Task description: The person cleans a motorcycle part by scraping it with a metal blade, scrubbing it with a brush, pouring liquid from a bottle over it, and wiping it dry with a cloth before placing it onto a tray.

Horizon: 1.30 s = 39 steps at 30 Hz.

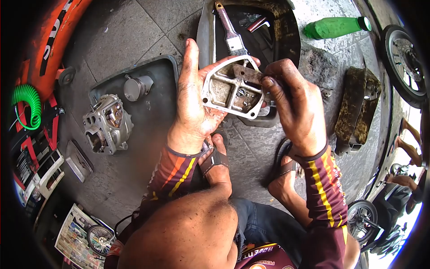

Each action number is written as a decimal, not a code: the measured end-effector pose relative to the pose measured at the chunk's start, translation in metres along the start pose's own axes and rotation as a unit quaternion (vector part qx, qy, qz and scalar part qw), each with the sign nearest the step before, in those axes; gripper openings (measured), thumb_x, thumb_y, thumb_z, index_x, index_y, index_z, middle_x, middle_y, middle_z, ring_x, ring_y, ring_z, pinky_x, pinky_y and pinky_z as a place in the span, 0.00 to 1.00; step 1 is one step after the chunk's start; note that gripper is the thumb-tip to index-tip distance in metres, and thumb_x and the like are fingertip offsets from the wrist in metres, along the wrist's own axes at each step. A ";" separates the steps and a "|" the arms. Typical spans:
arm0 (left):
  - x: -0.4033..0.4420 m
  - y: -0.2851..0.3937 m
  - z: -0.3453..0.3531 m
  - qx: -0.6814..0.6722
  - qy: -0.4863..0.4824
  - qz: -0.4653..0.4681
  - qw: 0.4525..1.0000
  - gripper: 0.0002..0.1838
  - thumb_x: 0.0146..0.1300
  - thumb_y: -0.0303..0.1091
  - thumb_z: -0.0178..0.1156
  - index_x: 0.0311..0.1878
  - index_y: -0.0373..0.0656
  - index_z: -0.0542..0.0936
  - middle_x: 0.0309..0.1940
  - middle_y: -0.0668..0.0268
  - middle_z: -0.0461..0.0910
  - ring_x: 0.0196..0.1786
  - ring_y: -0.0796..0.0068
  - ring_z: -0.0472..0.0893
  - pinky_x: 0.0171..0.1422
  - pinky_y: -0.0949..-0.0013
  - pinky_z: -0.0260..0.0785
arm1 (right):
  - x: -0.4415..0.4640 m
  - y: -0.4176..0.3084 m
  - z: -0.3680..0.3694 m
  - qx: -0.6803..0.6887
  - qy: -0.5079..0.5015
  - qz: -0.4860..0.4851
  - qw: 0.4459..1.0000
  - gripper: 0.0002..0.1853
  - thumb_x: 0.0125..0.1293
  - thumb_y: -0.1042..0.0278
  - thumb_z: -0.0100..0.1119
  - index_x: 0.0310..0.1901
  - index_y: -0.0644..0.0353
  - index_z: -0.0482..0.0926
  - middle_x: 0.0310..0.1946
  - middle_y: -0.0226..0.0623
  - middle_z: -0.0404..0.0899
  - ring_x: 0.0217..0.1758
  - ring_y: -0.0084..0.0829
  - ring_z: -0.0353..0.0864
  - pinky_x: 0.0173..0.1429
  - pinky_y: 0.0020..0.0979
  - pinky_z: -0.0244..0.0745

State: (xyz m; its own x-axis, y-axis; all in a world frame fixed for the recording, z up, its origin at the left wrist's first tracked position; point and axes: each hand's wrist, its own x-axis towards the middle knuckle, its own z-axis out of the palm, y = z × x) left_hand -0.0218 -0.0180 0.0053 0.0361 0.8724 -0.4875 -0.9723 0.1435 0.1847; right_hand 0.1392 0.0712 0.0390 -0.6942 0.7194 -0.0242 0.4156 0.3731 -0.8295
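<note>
A metal cover point(227, 95) with ribs inside lies on my left hand point(192, 96), whose thumb is stretched out while the palm and fingers support it from beneath. My right hand point(298, 105) is closed, thumb and fingers pinching a flat dark scraper-like piece point(247, 74) against the cover's upper right part. Behind the cover, a paintbrush point(229, 33) leans in a dirty metal basin point(289, 27). To the left, a piston point(133, 88) sits in a dark tray point(156, 105), with a cylinder head point(107, 123) by the tray's left side.
A green bottle point(333, 28) lies at the upper right, near a rough grey block point(317, 67). A grimy metal part point(358, 110) stands at the right. A green coiled hose point(27, 105) and an orange machine point(56, 40) are at the left. Other people's limbs show far right.
</note>
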 end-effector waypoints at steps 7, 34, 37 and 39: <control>0.007 0.009 -0.009 -0.012 -0.067 -0.045 0.997 0.57 0.65 0.79 0.32 0.62 0.22 0.70 0.51 0.42 0.81 0.47 0.47 0.85 0.49 0.38 0.81 | 0.008 0.006 -0.015 -0.027 -0.014 -0.038 0.999 0.06 0.68 0.70 0.60 0.41 0.59 0.75 0.30 0.46 0.80 0.35 0.53 0.82 0.35 0.42 0.75; -0.001 0.001 -0.013 -0.044 -0.068 -0.121 0.989 0.55 0.64 0.80 0.32 0.61 0.27 0.73 0.51 0.37 0.80 0.46 0.30 0.82 0.45 0.28 0.77 | 0.024 -0.007 -0.049 -0.121 -0.175 -0.097 0.972 0.06 0.66 0.72 0.61 0.42 0.62 0.76 0.31 0.45 0.81 0.36 0.50 0.83 0.39 0.39 0.76; 0.000 -0.001 -0.018 -0.037 -0.064 -0.134 0.988 0.56 0.64 0.80 0.32 0.62 0.27 0.73 0.51 0.37 0.79 0.46 0.30 0.82 0.45 0.28 0.77 | 0.025 -0.011 -0.050 -0.128 -0.188 -0.096 0.969 0.06 0.66 0.72 0.61 0.42 0.61 0.76 0.30 0.46 0.80 0.36 0.51 0.83 0.38 0.39 0.75; -0.002 -0.001 -0.017 -0.036 -0.064 -0.134 0.988 0.56 0.64 0.80 0.32 0.62 0.27 0.72 0.51 0.37 0.79 0.46 0.30 0.82 0.45 0.28 0.77 | 0.026 -0.013 -0.052 -0.130 -0.199 -0.089 0.967 0.06 0.66 0.71 0.61 0.42 0.61 0.76 0.30 0.46 0.80 0.35 0.51 0.82 0.38 0.39 0.75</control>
State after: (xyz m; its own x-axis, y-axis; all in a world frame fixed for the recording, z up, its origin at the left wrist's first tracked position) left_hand -0.0245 -0.0277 -0.0083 0.3200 0.8600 -0.3975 -0.9372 0.3488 0.0003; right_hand 0.1463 0.1155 0.0783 -0.9179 0.3675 -0.1496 0.3669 0.6426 -0.6726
